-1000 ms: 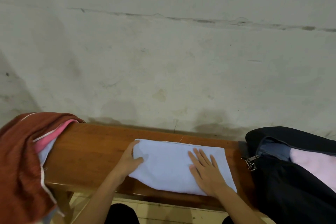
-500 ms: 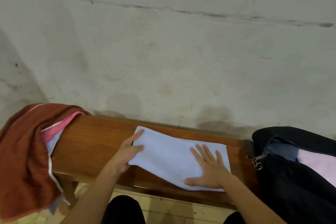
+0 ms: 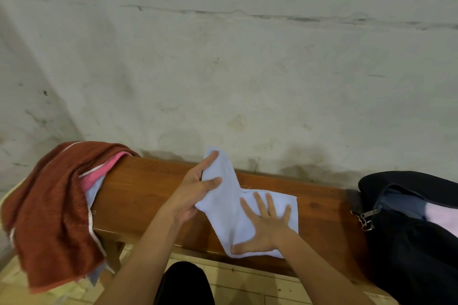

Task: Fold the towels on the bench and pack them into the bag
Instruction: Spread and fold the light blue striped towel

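A pale blue towel (image 3: 229, 208) lies on the wooden bench (image 3: 138, 195). My left hand (image 3: 195, 193) grips the towel's left end and holds it raised above the bench. My right hand (image 3: 264, 226) presses flat, fingers spread, on the towel's right half, which stays on the wood. At the bench's left end hangs a heap of towels: a rust-brown towel (image 3: 52, 208) on top, a pink towel (image 3: 93, 177) and a pale one under it. A dark bag (image 3: 406, 242) sits open at the right end, with pink cloth (image 3: 441, 218) inside.
A stained grey wall (image 3: 223, 69) rises directly behind the bench. The bag's zip pull (image 3: 365, 216) hangs at its left edge. Pale wooden floor boards (image 3: 247, 282) and my dark-clad knee (image 3: 184, 285) show below the bench.
My left hand has lifted the towel's left end off the bench and carried it up and rightward. My right hand stayed pressing on the right half.
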A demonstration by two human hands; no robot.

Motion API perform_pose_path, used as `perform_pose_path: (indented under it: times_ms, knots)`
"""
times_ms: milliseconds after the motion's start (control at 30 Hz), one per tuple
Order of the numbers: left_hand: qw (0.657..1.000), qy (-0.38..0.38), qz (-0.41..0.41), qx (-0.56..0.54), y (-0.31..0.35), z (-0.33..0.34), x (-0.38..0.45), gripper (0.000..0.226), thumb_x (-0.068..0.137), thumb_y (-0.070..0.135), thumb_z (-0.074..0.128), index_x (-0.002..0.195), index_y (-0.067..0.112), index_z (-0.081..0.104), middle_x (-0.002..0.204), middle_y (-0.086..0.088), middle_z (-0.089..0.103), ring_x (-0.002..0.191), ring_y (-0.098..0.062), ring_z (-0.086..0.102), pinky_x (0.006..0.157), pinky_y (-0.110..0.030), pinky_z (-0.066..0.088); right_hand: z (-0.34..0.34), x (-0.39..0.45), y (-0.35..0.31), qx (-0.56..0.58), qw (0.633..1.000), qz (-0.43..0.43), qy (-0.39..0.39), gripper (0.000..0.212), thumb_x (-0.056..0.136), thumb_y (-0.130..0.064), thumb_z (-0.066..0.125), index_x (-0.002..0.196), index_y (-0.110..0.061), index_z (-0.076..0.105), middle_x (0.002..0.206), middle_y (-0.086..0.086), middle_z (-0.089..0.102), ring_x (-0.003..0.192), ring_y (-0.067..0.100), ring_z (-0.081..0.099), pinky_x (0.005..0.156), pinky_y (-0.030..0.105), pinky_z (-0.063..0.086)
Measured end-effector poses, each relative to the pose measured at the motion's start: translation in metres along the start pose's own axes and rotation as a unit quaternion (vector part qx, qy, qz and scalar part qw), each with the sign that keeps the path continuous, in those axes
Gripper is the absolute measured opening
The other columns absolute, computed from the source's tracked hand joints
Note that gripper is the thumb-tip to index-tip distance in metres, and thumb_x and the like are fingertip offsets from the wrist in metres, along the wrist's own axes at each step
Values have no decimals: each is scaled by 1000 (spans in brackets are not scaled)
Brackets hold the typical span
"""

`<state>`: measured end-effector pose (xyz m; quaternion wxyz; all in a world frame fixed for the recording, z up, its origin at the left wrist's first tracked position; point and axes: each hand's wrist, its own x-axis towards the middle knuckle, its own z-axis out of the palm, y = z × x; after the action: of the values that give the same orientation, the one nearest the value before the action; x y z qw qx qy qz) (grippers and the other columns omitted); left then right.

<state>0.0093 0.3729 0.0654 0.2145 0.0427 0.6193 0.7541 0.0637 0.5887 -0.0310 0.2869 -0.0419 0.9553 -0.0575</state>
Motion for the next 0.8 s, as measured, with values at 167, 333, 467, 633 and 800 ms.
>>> perform_pose_path:
  times_ms: [167,333,467,633,800]
  knots:
    - [1000,-1,-2,21,-1,6,-3,62,94,0,60,144,34,47,140,4,50,115,-10,60,86,-30,57,-12,7,-17,-20,1000,7,-23,130,50,-98,54,135,-59,-36,153,1,-45,140,41,-39,96,84,-8]
    - [1000,2,-6,27,-5,11,-4,62,94,1,60,145,34,46,136,8,49,118,-12,57,92,-33,55,-19,12,-27,-28,998,28,-46,134,48,-98,57,136,-58,-36,152,2,-46,140,42,-38,94,86,-3]
    - [998,3,-3,57,-6,21,-1,62,96,2,58,147,33,43,132,12,49,115,-7,57,93,-29,54,-17,18,-30,-20,999,21,-42,136,42,-103,49,132,-55,-41,150,-1,-48,138,41,-41,92,85,-11]
    - [995,21,-5,96,-6,25,8,62,97,4,57,147,36,41,150,5,37,126,-16,51,104,-40,48,2,14,-24,-16,999,-19,46,126,54,-104,34,138,-48,-41,152,-5,-45,139,30,-43,99,77,-23]
    - [985,23,1,170,-12,34,21,64,97,5,57,150,34,36,158,3,28,133,-19,43,105,-40,46,13,-1,0,4,989,-62,136,88,84,-89,13,150,-45,-24,157,-10,-35,143,16,-38,110,64,-24]
